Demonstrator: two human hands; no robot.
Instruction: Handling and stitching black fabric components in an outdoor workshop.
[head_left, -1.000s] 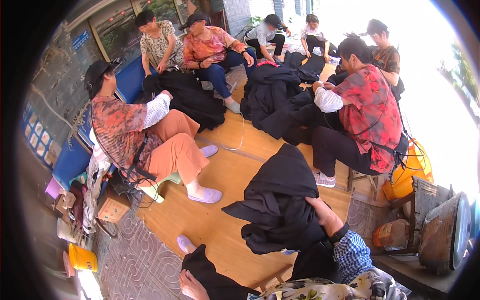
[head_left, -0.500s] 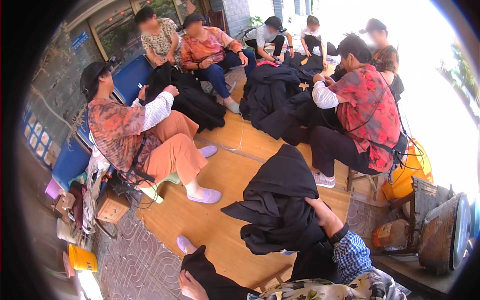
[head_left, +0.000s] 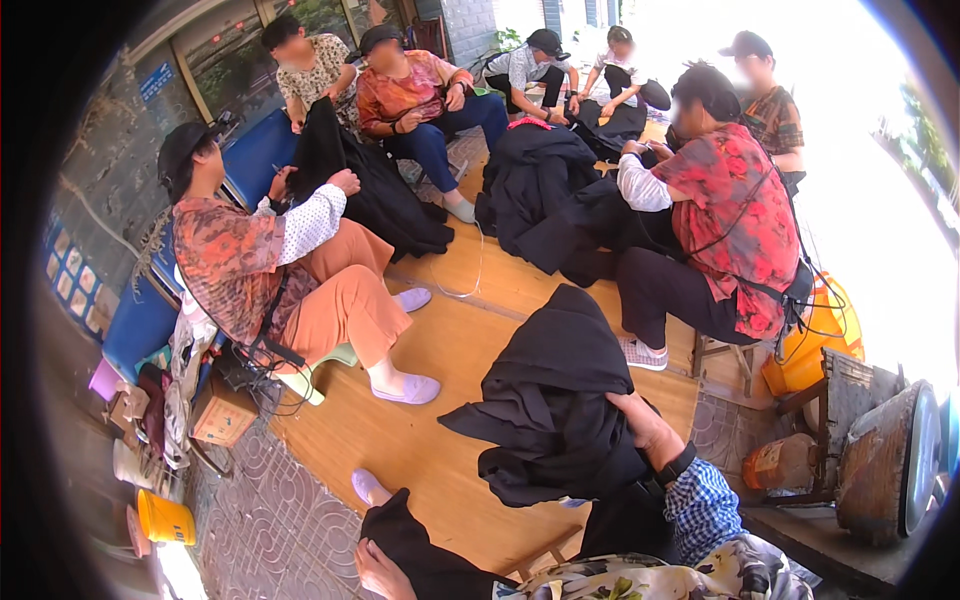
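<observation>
My right hand [head_left: 643,425] grips a bunched black cloth [head_left: 540,390] with folds and a pointed corner, held out over the wooden boards [head_left: 460,320]; its fingers are partly tucked into the fabric. My left hand [head_left: 380,570] is low at the bottom edge, fingers on another dark stretch of cloth [head_left: 425,545] near my lap. Whether the two stretches are one piece I cannot tell. A foot in a lilac slipper [head_left: 368,488] shows beside the lower cloth.
Several co-workers sit around the boards, one in orange trousers [head_left: 340,320], another in a red top [head_left: 730,230]. Dark fabric piles [head_left: 540,200] lie between them. A yellow bucket [head_left: 165,515] stands left; a large barrel [head_left: 880,460] and yellow container [head_left: 820,330] are right.
The co-workers on the left have raised their dark cloth higher, and those at the back have shifted their arms. My two hands and their cloth have barely moved.
</observation>
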